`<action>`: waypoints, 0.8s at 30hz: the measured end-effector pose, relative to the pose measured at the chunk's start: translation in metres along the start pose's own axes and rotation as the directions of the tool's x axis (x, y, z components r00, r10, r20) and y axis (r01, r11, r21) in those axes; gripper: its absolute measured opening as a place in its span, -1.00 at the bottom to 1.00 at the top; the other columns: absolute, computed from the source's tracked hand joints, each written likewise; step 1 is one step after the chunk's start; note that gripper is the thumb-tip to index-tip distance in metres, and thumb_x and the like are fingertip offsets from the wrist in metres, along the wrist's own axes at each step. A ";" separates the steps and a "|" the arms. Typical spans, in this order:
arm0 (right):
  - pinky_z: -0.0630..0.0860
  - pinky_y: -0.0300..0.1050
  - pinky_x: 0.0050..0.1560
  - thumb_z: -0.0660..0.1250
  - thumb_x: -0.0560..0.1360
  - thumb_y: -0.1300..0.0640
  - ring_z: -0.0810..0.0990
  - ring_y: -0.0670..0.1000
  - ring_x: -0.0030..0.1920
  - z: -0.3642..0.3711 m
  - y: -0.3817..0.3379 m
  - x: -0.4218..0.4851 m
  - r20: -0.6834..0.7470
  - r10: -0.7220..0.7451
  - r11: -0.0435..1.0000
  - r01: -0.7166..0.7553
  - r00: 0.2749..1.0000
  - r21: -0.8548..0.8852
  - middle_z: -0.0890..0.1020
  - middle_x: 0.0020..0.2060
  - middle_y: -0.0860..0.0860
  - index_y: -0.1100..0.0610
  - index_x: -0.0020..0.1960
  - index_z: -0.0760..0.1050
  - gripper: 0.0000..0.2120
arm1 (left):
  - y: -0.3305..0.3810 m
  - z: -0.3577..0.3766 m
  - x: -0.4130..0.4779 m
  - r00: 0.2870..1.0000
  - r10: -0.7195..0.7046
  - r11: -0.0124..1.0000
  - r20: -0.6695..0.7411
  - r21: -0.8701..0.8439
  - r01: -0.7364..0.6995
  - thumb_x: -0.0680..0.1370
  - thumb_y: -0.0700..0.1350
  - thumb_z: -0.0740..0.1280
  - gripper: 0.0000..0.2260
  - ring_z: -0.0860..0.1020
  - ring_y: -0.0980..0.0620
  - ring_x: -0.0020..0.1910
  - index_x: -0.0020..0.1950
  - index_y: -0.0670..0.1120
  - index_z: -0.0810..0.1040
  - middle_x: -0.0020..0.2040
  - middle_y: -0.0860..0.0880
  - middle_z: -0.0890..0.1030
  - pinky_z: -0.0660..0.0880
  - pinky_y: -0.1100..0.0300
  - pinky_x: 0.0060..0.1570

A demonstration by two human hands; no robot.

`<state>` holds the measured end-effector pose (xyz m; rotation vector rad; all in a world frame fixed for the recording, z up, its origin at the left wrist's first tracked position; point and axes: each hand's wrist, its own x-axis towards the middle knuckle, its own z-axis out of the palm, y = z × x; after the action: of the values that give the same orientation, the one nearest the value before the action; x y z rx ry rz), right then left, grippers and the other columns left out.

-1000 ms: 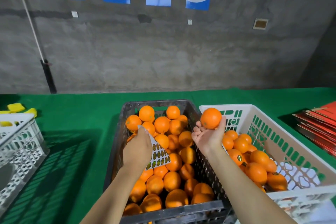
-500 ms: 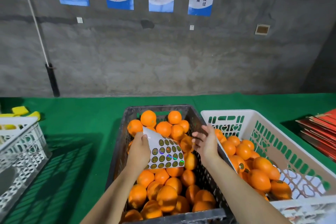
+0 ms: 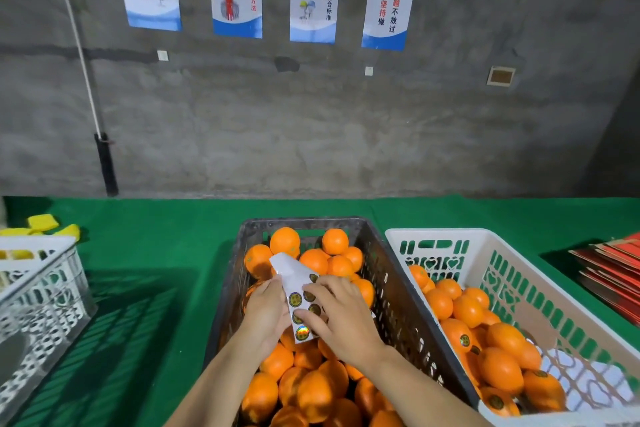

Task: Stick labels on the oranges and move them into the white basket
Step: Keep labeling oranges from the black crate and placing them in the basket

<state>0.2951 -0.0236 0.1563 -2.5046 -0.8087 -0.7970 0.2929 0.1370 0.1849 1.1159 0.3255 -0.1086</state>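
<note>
— What did the hands have?

— The left hand (image 3: 265, 315) gripped the label sheet (image 3: 298, 295) by its left edge, over the dark crate (image 3: 398, 305). The right hand (image 3: 341, 319) lay on the sheet's right side, fingertips (image 3: 308, 288) bent onto the round stickers — pinching one, or only touching, I could not tell.

— And the fruit?

— Unlabelled oranges (image 3: 311, 392) were heaped in the crate just beneath that grip. Right of it stood the white basket (image 3: 519, 274), with labelled oranges (image 3: 498, 367) inside.
</note>
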 end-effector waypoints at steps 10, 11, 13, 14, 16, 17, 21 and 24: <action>0.48 -0.03 0.10 0.30 0.61 -0.11 0.51 0.05 0.12 -0.004 0.005 -0.002 0.053 0.093 0.995 -0.095 0.994 0.036 0.53 0.14 -0.06 -0.01 0.28 0.55 -0.69 | -0.002 0.001 0.002 0.999 -0.039 0.975 -0.008 0.221 0.040 0.58 -0.05 0.41 -0.70 0.71 -0.10 -0.07 0.24 -0.17 0.56 -0.05 -0.15 0.71 0.64 0.07 -0.13; 0.48 -0.04 0.08 0.31 0.60 -0.07 0.52 0.05 0.11 -0.003 0.005 -0.002 0.049 0.079 0.996 -0.080 0.996 0.030 0.55 0.13 -0.06 -0.01 0.26 0.57 -0.72 | -0.001 -0.001 0.002 0.999 -0.035 0.973 -0.024 0.229 0.040 0.58 -0.05 0.41 -0.74 0.70 -0.10 -0.07 0.21 -0.14 0.57 -0.03 -0.15 0.70 0.63 0.07 -0.12; 0.45 -0.07 0.06 0.33 0.60 -0.03 0.54 0.04 0.12 -0.002 0.003 -0.001 0.048 0.066 0.998 -0.067 0.997 0.017 0.56 0.11 -0.08 0.00 0.24 0.58 -0.75 | 0.000 -0.003 0.002 1.000 -0.014 0.965 -0.021 0.260 0.019 0.59 -0.04 0.40 -0.84 0.71 -0.06 -0.09 0.12 -0.06 0.59 -0.02 -0.13 0.71 0.62 0.09 -0.11; 0.44 -0.07 0.06 0.33 0.60 -0.03 0.54 0.03 0.12 -0.003 0.003 -0.001 0.056 0.074 0.997 -0.075 0.996 0.018 0.57 0.11 -0.08 0.00 0.24 0.58 -0.75 | 0.000 -0.003 0.001 1.000 0.000 0.960 -0.016 0.281 0.005 0.59 -0.04 0.40 -0.90 0.71 -0.02 -0.11 0.06 -0.01 0.58 -0.04 -0.09 0.71 0.61 0.10 -0.12; 0.43 -0.05 0.06 0.34 0.59 -0.03 0.54 0.02 0.13 -0.003 0.003 -0.001 0.063 0.088 0.996 -0.089 0.994 0.010 0.58 0.11 -0.10 -0.01 0.26 0.58 -0.74 | -0.001 -0.003 -0.001 1.000 0.019 0.949 -0.008 0.314 -0.016 0.59 -0.04 0.39 -0.96 0.70 0.02 -0.13 0.00 0.03 0.57 -0.07 -0.04 0.69 0.58 0.13 -0.13; 0.43 -0.05 0.06 0.35 0.58 -0.03 0.54 0.01 0.13 -0.003 0.003 -0.002 0.058 0.086 0.996 -0.086 0.995 0.000 0.58 0.10 -0.10 -0.02 0.25 0.58 -0.74 | 0.000 -0.002 -0.002 1.000 0.020 0.947 -0.003 0.320 -0.018 0.59 -0.04 0.40 -0.96 0.69 0.02 -0.12 0.00 0.02 0.57 -0.07 -0.03 0.68 0.56 0.14 -0.14; 0.46 -0.06 0.03 0.44 0.52 0.00 0.57 -0.01 0.05 -0.002 0.002 -0.002 0.023 0.055 0.998 -0.054 0.998 -0.034 0.60 0.02 -0.11 -0.02 0.17 0.61 -0.77 | 0.002 -0.002 -0.004 1.000 0.005 0.948 0.013 0.320 -0.009 0.59 -0.04 0.39 -0.92 0.68 0.02 -0.08 0.03 0.01 0.52 -0.04 -0.03 0.65 0.55 0.14 -0.12; 0.44 -0.12 0.03 0.52 0.46 0.04 0.60 -0.06 0.02 -0.001 0.000 -0.001 -0.009 0.055 0.997 -0.056 0.998 -0.052 0.64 -0.02 -0.15 -0.04 0.11 0.62 -0.76 | 0.002 -0.003 -0.004 1.000 0.004 0.943 0.030 0.332 -0.014 0.60 -0.03 0.38 -0.91 0.69 0.05 -0.12 0.03 0.04 0.49 -0.04 -0.01 0.66 0.55 0.12 -0.09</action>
<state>0.2938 -0.0241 0.1560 -2.5565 -0.7210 -0.8188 0.2886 0.1400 0.1866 1.4497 0.2824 -0.1760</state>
